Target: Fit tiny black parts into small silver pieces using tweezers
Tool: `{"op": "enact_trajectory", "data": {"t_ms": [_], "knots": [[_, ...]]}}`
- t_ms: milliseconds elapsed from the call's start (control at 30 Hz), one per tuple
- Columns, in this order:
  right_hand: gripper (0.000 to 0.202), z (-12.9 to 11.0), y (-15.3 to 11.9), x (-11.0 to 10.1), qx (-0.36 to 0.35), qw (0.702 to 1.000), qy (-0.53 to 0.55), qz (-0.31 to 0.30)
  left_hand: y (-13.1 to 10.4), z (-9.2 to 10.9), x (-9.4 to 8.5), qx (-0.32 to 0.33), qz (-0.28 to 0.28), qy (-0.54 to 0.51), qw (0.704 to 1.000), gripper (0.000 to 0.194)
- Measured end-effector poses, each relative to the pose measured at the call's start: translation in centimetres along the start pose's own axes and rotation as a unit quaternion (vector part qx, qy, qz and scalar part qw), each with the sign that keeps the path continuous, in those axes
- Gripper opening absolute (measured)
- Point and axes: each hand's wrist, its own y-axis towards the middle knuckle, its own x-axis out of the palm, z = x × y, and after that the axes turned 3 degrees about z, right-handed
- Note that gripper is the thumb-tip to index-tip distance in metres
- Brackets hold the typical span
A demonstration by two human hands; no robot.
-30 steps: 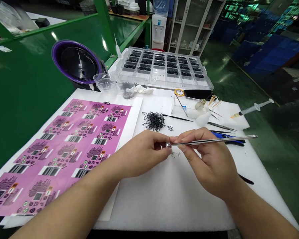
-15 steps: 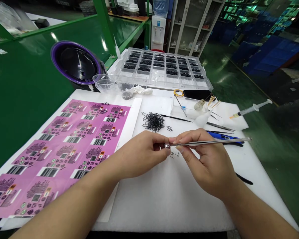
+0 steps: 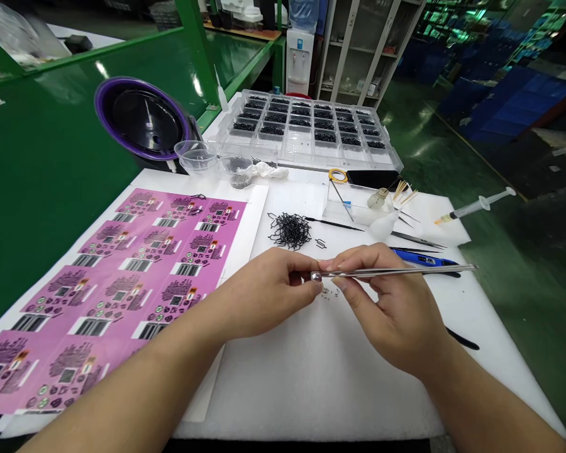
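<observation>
My left hand [image 3: 268, 292] is closed in a pinch, thumb and forefinger around a small shiny metal piece [image 3: 316, 276]. Long silver tweezers [image 3: 434, 270] lie across my right hand [image 3: 391, 308], which is closed on them; their slim end reaches the metal piece between my fingertips. Exactly how the two meet is hidden by my fingers. Tiny loose bits [image 3: 330, 294] are scattered on the white work mat [image 3: 330, 384] just below. Beyond my hands sits a pile of small black wire clips [image 3: 290, 231], with a few separate clips [image 3: 321, 243] beside it.
Pink printed sheets [image 3: 163, 245] cover the left side. A compartment box [image 3: 306, 151] of black parts stands at the back, near clear cups [image 3: 238, 171] and a black-purple bin [image 3: 144, 119]. To the right lie a blue pen-like tool [image 3: 422, 257], more tweezers [image 3: 417, 240] and a syringe [image 3: 476, 206].
The far end of the tweezers has dipped slightly, and the small metal piece appears turned a little. Both hands stay in nearly the same place.
</observation>
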Motion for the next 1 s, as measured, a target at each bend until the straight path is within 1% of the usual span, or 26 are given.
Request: {"op": "enact_trajectory", "data": {"t_ms": [267, 467, 667, 833, 933, 1000], "knots": [[0.016, -0.2, 0.3, -0.1, -0.044, 0.998, -0.050, 0.012, -0.2, 0.2, 0.1, 0.017, 0.004, 0.000, 1.000, 0.030], [0.014, -0.2, 0.3, -0.4, -0.021, 0.999, -0.042, 0.008, -0.3, 0.1, 0.3, 0.016, 0.007, 0.004, 1.000, 0.035], [0.011, -0.4, 0.4, -0.7, 0.022, 0.999, -0.026, -0.008, -0.4, 0.2, 0.3, 0.018, 0.008, 0.002, 1.000, 0.030], [0.011, -0.3, 0.4, -0.8, 0.019, 1.000, -0.008, 0.001, -0.5, 0.3, 0.4, 0.028, 0.013, -0.010, 0.999, 0.024], [0.010, -0.4, 0.4, -1.0, 0.021, 1.000, 0.001, 0.001, -0.5, 0.4, 0.3, 0.027, 0.002, -0.037, 0.999, 0.026], [0.011, -0.5, 0.4, -1.1, 0.010, 1.000, 0.012, -0.001, -0.5, 0.5, 0.2, 0.032, -0.008, -0.069, 0.997, 0.028]]}}
